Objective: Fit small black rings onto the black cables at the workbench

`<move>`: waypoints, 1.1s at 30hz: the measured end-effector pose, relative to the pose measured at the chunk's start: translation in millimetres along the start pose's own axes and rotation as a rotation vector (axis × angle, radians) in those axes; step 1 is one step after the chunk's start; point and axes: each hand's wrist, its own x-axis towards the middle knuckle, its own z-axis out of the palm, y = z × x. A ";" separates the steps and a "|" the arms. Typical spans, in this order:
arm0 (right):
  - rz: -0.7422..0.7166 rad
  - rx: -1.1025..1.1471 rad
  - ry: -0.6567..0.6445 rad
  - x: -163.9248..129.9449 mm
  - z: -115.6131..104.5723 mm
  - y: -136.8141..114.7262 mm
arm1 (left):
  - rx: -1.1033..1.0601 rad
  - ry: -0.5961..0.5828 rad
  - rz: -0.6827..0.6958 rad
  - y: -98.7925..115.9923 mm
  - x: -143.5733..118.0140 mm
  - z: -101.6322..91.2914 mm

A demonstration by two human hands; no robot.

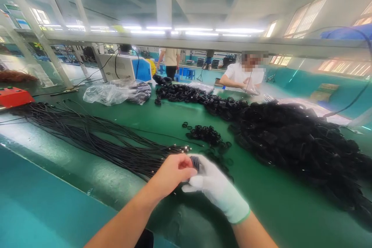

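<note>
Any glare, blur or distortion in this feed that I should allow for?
Head view: white ceiling tube lights glare; the green tabletop shows pale sheen at near left; the large black heap at right is dark and smeared, its pieces hard to separate; pixelation covers the white-shirted person's head; the bare left hand and white-gloved right hand look clearer.

Black coil (195, 162) partly hidden by hands (173, 172) (216, 188), red box (16, 97) cut off at left
</note>
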 end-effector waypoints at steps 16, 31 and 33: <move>0.106 0.010 0.079 -2.0 12.0 -0.6 | 0.439 0.241 0.210 -1.6 -5.0 -5.7; 0.073 0.170 -0.127 -9.1 -21.5 6.7 | 0.471 0.275 0.185 33.5 13.5 -28.1; 0.018 -0.231 0.079 -11.5 -26.1 -10.5 | 0.552 0.337 0.161 25.6 11.7 -43.6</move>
